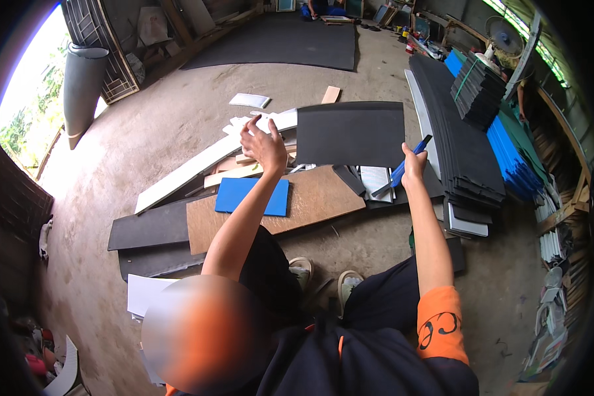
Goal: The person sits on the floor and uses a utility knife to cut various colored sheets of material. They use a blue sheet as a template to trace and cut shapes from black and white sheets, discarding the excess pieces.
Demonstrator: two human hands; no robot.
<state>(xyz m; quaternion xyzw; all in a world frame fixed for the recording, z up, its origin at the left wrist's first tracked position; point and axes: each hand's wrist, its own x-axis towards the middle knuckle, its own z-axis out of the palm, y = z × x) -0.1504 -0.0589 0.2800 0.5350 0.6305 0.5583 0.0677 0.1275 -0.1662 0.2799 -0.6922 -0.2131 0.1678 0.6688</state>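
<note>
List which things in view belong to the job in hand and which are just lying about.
Likely part of the job:
blue cutter, held in the right hand
black sheet, beside that hand
brown board, perhaps, nearer the feet

Apparently just lying about:
grey roll, at left
large black mat, farther ahead
fan, upper right

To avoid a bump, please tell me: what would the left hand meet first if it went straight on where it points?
Likely the white pieces just beyond the left hand, though its height is unclear; it may pass over them.
</note>
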